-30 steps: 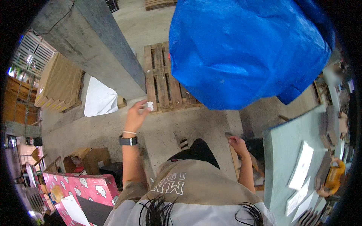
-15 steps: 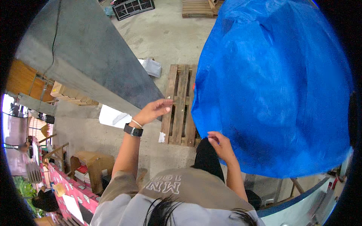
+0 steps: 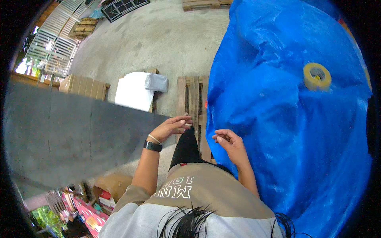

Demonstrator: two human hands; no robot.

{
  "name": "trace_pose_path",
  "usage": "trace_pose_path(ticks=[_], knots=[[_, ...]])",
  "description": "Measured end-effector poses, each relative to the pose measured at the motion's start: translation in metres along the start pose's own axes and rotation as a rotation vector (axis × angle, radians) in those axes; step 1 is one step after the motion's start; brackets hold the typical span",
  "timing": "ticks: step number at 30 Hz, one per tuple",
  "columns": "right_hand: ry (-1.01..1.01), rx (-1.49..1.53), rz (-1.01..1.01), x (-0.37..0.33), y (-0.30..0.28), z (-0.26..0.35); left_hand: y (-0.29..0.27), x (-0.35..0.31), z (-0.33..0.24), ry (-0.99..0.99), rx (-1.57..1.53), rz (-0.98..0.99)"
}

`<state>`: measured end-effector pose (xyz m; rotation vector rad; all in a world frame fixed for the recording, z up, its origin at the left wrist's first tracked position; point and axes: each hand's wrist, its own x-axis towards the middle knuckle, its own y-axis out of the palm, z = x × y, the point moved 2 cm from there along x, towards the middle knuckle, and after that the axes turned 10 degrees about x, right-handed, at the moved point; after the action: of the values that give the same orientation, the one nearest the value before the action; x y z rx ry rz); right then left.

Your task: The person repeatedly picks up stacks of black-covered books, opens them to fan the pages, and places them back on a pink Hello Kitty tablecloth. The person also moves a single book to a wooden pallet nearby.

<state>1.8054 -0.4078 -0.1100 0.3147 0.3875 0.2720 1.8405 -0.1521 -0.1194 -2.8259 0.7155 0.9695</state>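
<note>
My left hand (image 3: 173,127), with a dark watch and a pale band at the wrist, hovers in front of my body over the wooden pallet (image 3: 193,91). Its fingers are loosely bent and apart, and I see nothing held. Beside the near left edge of a large blue tarp (image 3: 262,119), my right hand (image 3: 231,146) hangs with relaxed fingers and a separate thumb. It looks empty too; whether it touches the tarp I cannot tell. A roll of clear yellowish tape (image 3: 313,85) lies on the tarp, farther off to the right.
A grey pillar (image 3: 79,131) reaches in from the left, close to my left hand. Beyond it are cardboard boxes (image 3: 83,87), a white sheet (image 3: 133,89) and a grey-white package (image 3: 157,82). An open carton (image 3: 113,184) stands at lower left. A black frame (image 3: 123,8) lies far off.
My view has swung, so the pillar now lies more sideways and the tape roll has come into view. My hands have moved closer together, and a leg shows over the pallet.
</note>
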Motion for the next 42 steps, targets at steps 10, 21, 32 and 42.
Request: trace_pose_path(ticks=[10,21,32,42], knots=[[-0.098,-0.465,0.231,0.233,0.093,0.075,-0.185,0.117,-0.157,0.279,0.302,0.002],[-0.36,-0.328,-0.051,0.506,-0.003,0.22,-0.266,0.337,-0.374,0.833,0.376,-0.126],[-0.568,-0.046,0.241,0.771,-0.141,0.38,-0.306,0.605,-0.575,1.077,0.644,0.761],[-0.578,0.399,-0.066,0.975,-0.324,0.512,-0.317,0.919,-0.767,0.06,-0.378,1.589]])
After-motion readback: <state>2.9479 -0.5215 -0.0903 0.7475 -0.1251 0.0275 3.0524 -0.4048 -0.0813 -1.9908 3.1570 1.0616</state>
